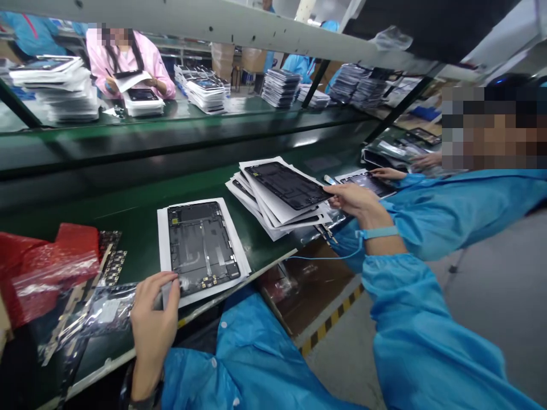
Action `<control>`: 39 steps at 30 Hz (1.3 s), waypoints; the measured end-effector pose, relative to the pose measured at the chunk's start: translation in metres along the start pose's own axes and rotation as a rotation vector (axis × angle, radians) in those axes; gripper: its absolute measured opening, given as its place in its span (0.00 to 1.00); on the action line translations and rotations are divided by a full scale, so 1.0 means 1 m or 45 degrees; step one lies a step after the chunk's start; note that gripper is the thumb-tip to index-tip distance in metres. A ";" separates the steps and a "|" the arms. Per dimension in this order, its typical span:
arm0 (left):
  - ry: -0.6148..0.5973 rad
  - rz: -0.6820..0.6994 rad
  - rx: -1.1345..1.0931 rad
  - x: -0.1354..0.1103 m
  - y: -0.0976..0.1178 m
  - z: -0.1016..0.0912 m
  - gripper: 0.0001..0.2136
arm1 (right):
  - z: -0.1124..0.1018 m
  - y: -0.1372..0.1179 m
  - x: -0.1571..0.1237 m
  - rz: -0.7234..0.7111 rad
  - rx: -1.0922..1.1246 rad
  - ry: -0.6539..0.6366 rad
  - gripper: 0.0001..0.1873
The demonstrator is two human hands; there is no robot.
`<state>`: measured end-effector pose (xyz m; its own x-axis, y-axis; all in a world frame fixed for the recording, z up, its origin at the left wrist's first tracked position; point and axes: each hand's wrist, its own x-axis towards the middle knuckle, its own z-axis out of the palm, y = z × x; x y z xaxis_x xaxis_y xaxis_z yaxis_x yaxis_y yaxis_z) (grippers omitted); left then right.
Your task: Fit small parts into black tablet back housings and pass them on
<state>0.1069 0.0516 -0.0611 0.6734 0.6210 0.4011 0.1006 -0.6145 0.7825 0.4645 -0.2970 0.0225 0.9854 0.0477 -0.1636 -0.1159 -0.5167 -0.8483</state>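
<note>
A black tablet back cover point(192, 245) with ribbon cables and small gold parts lies on white sheets point(236, 250) in front of me. My left hand point(154, 319) is at its near left corner, thumb and fingertips closing on the edge. To the right, a second black tablet back cover point(287, 183) is on top of a loose, uneven stack of white sheets point(267, 213) and more covers. My right hand point(354, 200), with a blue wrist strap point(378, 232), pinches this cover's right corner; the fingers underneath are partly hidden.
Red plastic bags point(55, 267), clear bags point(109, 307) and metallic strips point(113, 256) lie at left. A co-worker in blue point(465, 199) handles another tablet part point(367, 183) close on my right. Beyond the shelf rail point(171, 23), a person in pink point(149, 54) sits among paper stacks.
</note>
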 end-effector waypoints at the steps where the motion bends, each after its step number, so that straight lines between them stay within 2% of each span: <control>1: -0.026 -0.075 -0.070 -0.002 0.007 0.002 0.10 | 0.004 0.000 -0.008 0.022 0.114 -0.023 0.18; 4: -0.206 -0.418 -0.425 -0.002 0.026 0.020 0.15 | 0.026 0.005 -0.037 0.138 0.532 -0.066 0.17; 6: -0.361 -0.636 -0.722 0.006 0.038 0.041 0.20 | 0.045 0.009 -0.059 0.169 0.748 -0.051 0.17; 9: -0.506 -0.881 -1.032 0.034 0.055 0.082 0.20 | 0.071 0.014 -0.085 0.165 0.922 -0.028 0.19; 12: -0.625 -1.131 -1.150 0.073 0.072 0.120 0.19 | 0.088 0.015 -0.101 0.113 0.992 -0.022 0.23; 13: -0.659 -1.155 -1.157 0.086 0.078 0.130 0.19 | 0.091 0.015 -0.104 0.089 0.997 -0.017 0.23; 15: -0.744 -1.092 -1.175 0.105 0.088 0.142 0.17 | 0.095 0.014 -0.111 0.030 0.991 0.005 0.25; 17: -0.783 -0.998 -1.146 0.116 0.095 0.145 0.14 | 0.098 0.013 -0.119 -0.035 0.967 0.020 0.26; 20: -0.759 -0.927 -1.092 0.118 0.097 0.131 0.09 | 0.105 0.009 -0.136 -0.094 0.934 0.041 0.28; 24: -0.673 -0.763 -0.989 0.103 0.081 0.083 0.04 | 0.128 0.001 -0.162 -0.134 0.908 0.035 0.28; 27: -0.565 -0.731 -0.844 0.085 0.055 0.040 0.06 | 0.156 -0.001 -0.178 -0.117 0.798 -0.144 0.27; 30: -0.476 -0.763 -0.719 0.063 0.027 0.010 0.14 | 0.183 0.005 -0.186 -0.066 0.677 -0.363 0.27; 34: -0.442 -0.768 -0.490 0.039 -0.001 0.002 0.15 | 0.201 0.018 -0.192 -0.075 0.549 -0.486 0.28; 39: -0.408 -0.663 -0.183 0.030 -0.010 0.008 0.09 | 0.203 0.029 -0.198 -0.146 0.360 -0.495 0.27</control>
<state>0.1316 0.0723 -0.0607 0.7511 0.6307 -0.1951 0.3902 -0.1856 0.9018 0.2405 -0.1477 -0.0719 0.8805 0.4339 -0.1912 -0.0917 -0.2397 -0.9665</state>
